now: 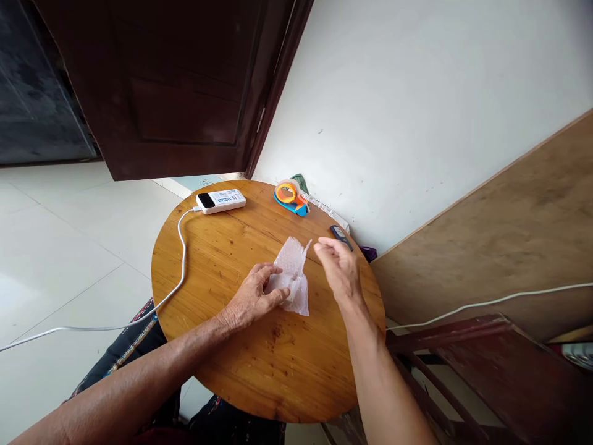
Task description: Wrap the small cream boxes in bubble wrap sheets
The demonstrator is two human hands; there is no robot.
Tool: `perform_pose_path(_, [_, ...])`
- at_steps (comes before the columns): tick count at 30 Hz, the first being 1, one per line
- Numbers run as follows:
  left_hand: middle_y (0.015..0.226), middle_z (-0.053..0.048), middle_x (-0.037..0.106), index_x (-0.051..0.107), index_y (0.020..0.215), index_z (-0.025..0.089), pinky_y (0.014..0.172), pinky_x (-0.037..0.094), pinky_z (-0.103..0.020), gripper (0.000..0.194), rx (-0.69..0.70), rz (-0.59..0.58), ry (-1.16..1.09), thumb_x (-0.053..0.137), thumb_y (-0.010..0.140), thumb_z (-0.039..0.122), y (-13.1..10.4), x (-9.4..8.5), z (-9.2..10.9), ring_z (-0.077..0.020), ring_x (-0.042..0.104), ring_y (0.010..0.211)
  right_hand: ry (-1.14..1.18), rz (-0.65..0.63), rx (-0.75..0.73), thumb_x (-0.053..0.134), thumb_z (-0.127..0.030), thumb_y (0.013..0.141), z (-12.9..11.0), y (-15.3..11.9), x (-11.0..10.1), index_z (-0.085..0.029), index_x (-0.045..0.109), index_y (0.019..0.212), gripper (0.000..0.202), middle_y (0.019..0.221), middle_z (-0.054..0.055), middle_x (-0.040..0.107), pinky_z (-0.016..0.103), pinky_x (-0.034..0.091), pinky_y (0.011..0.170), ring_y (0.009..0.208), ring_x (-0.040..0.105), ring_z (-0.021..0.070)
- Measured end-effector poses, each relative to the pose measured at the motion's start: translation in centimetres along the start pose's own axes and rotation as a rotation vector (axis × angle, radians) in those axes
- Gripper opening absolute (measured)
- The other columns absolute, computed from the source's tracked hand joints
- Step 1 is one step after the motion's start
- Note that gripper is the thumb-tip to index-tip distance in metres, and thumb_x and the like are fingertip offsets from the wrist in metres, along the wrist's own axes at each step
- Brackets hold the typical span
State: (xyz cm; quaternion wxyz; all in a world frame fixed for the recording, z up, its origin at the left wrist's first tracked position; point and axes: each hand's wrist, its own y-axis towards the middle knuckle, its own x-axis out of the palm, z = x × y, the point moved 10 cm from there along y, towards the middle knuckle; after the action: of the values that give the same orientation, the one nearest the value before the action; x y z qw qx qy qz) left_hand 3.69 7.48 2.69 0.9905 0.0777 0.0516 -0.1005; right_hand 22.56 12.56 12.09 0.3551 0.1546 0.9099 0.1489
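A small bundle of clear bubble wrap point(293, 262) lies on the round wooden table, its edges loose and crumpled. What is inside the wrap cannot be made out. My left hand point(259, 290) rests on its left side, with thumb and fingers gripping the wrap against the tabletop. Just to the right of the bundle, my right hand point(340, 269) is raised above the table, apart from the wrap. Its fingers are bent in toward the thumb as in a pinch; anything between them is too small or too clear to see.
Toward the back stands a blue and orange tape dispenser point(291, 196). A white power bank point(221, 201) with a white cable point(184, 259) sits at the back left. Behind my right hand lies a dark handheld device point(341, 236). The table point(278, 377) adjoins a white wall point(393, 111).
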Motion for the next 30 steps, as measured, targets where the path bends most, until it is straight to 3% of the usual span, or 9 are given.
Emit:
perform_pose_path(4, [0.12, -0.01, 0.06, 0.062, 0.12, 0.02, 0.097, 0.048, -0.041, 0.046, 0.098, 0.104, 0.222, 0.066, 0.077, 0.035, -0.1, -1.0, 1.0, -0.0267, 0.058, 0.11, -0.307, -0.102, -0.133, 0.069, -0.04, 0.074, -2.0, -3.4, 1.9, -0.023, 0.061, 0.125, 0.055, 0.099, 0.008, 0.072, 0.036, 0.047, 0.075, 0.083, 0.065, 0.025])
perform_pose_path(8, [0.091, -0.006, 0.068, 0.068, 0.104, 0.019, 0.087, 0.05, -0.04, 0.032, -0.048, 0.262, 0.384, 0.057, 0.074, 0.022, 0.5, -4.4, -0.2, -0.0244, 0.062, 0.088, -0.481, -0.144, 0.025, 0.055, -0.018, 0.079, 2.5, -4.5, 1.9, -0.023, 0.057, 0.128, 0.049, 0.071, 0.0, 0.07, 0.03, 0.04, 0.061, 0.067, 0.064, 0.0216])
perform_pose_path(13, [0.086, -0.006, 0.068, 0.067, 0.107, 0.019, 0.085, 0.049, -0.04, 0.038, -0.085, 0.431, 0.45, 0.053, 0.072, 0.015, 0.6, -7.6, -0.3, -0.0259, 0.061, 0.089, -0.461, -0.11, 0.043, 0.06, -0.023, 0.077, 6.3, -6.0, -0.4, -0.021, 0.058, 0.124, 0.047, 0.066, -0.002, 0.067, 0.031, 0.042, 0.061, 0.062, 0.062, 0.0213])
perform_pose_path(16, [0.106, -0.01, 0.066, 0.065, 0.113, 0.019, 0.095, 0.046, -0.045, 0.047, 0.057, 0.484, 0.513, 0.051, 0.069, 0.011, 0.1, -7.4, 1.2, -0.029, 0.058, 0.104, -0.396, 0.012, -0.048, 0.057, -0.026, 0.08, 4.0, -6.6, -2.2, -0.02, 0.06, 0.122, 0.042, 0.082, 0.003, 0.071, 0.035, 0.048, 0.072, 0.073, 0.065, 0.0223])
perform_pose_path(18, [0.119, -0.011, 0.063, 0.061, 0.121, 0.021, 0.102, 0.042, -0.047, 0.05, 0.206, 0.411, 0.524, 0.051, 0.072, 0.015, -0.2, -6.0, 2.6, -0.0292, 0.054, 0.115, -0.294, 0.018, -0.162, 0.05, -0.028, 0.087, 0.9, -6.7, -2.2, -0.02, 0.063, 0.118, 0.034, 0.095, 0.007, 0.072, 0.038, 0.05, 0.081, 0.086, 0.067, 0.0233])
perform_pose_path(21, [0.131, -0.012, 0.059, 0.053, 0.132, 0.018, 0.109, 0.035, -0.048, 0.051, 0.354, 0.207, 0.557, 0.053, 0.082, 0.03, -0.5, -3.4, 3.7, -0.0307, 0.048, 0.128, -0.166, -0.149, -0.343, 0.044, -0.033, 0.096, -3.6, -6.8, 0.3, -0.022, 0.064, 0.12, 0.033, 0.118, 0.011, 0.07, 0.039, 0.047, 0.096, 0.111, 0.063, 0.0246])
perform_pose_path(23, [0.132, -0.015, 0.06, 0.052, 0.135, 0.016, 0.109, 0.033, -0.049, 0.054, 0.362, 0.144, 0.602, 0.052, 0.087, 0.041, -0.6, -2.6, 3.8, -0.0324, 0.045, 0.132, -0.182, -0.256, -0.352, 0.044, -0.036, 0.097, -4.8, -6.9, 1.7, -0.021, 0.064, 0.12, 0.034, 0.116, 0.011, 0.071, 0.04, 0.047, 0.096, 0.11, 0.064, 0.0256])
perform_pose_path(27, [0.11, -0.012, 0.072, 0.067, 0.113, 0.019, 0.11, 0.027, -0.05, 0.039, 0.335, 0.191, 0.697, 0.046, 0.094, 0.046, -0.5, -3.5, 4.2, -0.0319, 0.053, 0.121, -0.175, -0.37, -0.293, 0.047, -0.037, 0.097, -5.6, -8.9, 1.9, -0.022, 0.069, 0.109, 0.029, 0.091, 0.006, 0.075, 0.036, 0.049, 0.085, 0.088, 0.067, 0.0224])
perform_pose_path(30, [0.087, -0.008, 0.073, 0.073, 0.091, 0.021, 0.103, 0.032, -0.048, 0.04, 0.241, 0.262, 0.71, 0.04, 0.096, 0.045, -0.4, -5.0, 4.1, -0.0279, 0.06, 0.097, -0.036, -0.741, -0.353, 0.053, -0.033, 0.095, -6.8, -13.5, 3.2, -0.026, 0.074, 0.093, 0.023, 0.079, -0.002, 0.073, 0.028, 0.049, 0.074, 0.076, 0.066, 0.0161])
